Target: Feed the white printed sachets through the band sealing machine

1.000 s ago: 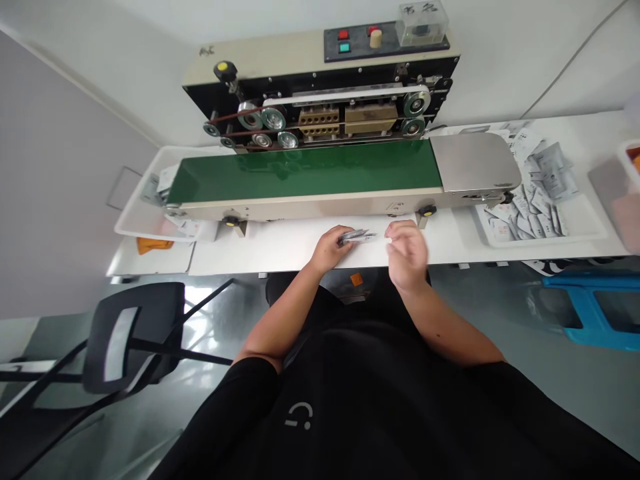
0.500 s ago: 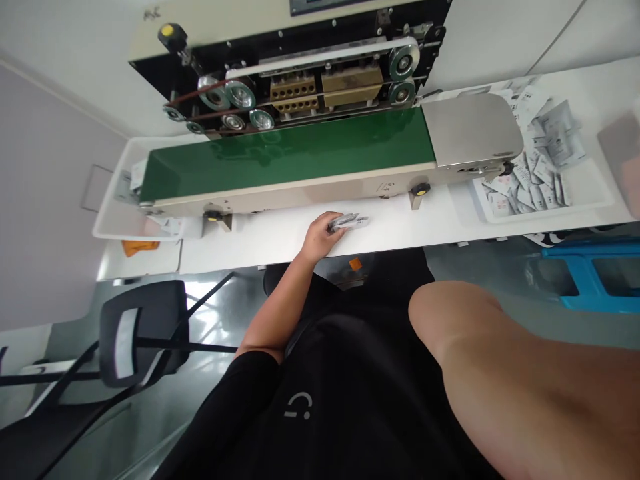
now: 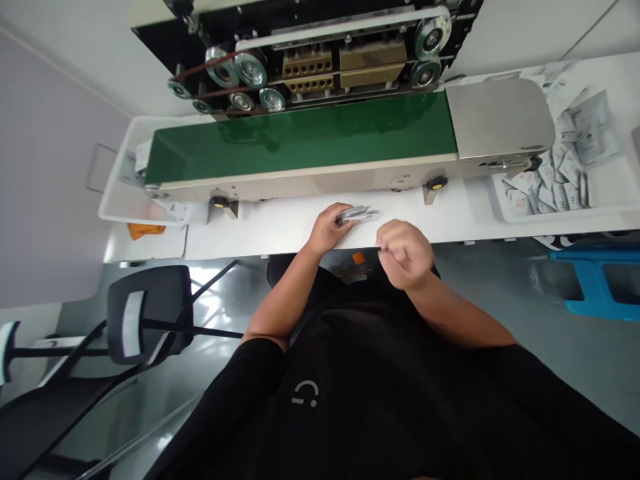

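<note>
Left hand (image 3: 327,229)'s fingers pinched stacked foil sachets (image 3: 359,215) together at frame centre; right hand (image 3: 404,255)'s fingers curled narrow, seemingly empty.

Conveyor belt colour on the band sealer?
The conveyor belt is plain dark green, shown best in the head view.

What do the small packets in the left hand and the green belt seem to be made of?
The packets look like thin metallised film or foil: silvery, with a bright sheen. The green belt looks like smooth rubber or PVC, with a soft gloss that reflects light; the picture cannot settle which.
</note>
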`<state>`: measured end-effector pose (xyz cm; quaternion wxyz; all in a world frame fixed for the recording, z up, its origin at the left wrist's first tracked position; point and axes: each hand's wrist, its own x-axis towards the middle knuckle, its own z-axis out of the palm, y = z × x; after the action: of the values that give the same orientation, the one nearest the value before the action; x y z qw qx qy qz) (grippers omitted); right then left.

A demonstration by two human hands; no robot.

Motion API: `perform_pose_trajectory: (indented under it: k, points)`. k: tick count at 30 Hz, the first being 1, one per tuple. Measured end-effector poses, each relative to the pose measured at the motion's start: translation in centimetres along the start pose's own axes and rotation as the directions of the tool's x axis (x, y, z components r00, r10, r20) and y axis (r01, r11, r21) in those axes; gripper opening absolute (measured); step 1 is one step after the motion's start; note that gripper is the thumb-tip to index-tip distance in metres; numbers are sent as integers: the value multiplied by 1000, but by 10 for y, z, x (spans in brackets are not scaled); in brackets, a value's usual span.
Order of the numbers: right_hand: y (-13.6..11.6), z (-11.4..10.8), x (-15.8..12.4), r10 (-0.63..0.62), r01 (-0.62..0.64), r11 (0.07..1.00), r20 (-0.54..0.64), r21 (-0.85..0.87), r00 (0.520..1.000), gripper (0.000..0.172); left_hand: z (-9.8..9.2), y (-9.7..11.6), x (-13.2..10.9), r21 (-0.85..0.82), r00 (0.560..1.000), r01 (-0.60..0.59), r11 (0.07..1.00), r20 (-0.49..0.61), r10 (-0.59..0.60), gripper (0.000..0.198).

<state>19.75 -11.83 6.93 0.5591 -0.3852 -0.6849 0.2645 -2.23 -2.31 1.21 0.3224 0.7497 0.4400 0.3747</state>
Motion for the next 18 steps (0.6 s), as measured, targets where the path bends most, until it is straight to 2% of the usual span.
perform_pose_trajectory:
  k: [2,4,5,7,9,11,14,18]
  points:
    - [33,11,15,42,-40,986,12,-162,999,25,0,2,1,-19,1000,0,1000,6,0,31]
    - [62,18,21,144,-107,942,96,-317,985,46,-1,4,1,-33,1000,5,999,10,-5,31]
    - [75,20,22,196,-132,923,149,-361,969,50,-1,4,1,-35,1000,11,999,8,-11,31]
    - [91,23,19,286,-189,901,206,-391,936,40,-1,4,1,-35,1000,25,999,-3,-25,33]
    - [97,24,16,346,-264,891,174,-370,922,25,-1,2,0,-40,999,41,998,-22,-41,36]
    - [97,23,13,354,-305,893,100,-331,930,19,-1,-1,-2,-61,997,57,997,-45,-59,39]
    - [93,19,14,301,-280,921,41,-271,953,22,-1,-2,-2,-109,994,82,991,-61,-89,44]
    - [93,17,16,324,-306,922,38,-239,945,38,-1,1,0,-95,993,112,989,-28,-115,48]
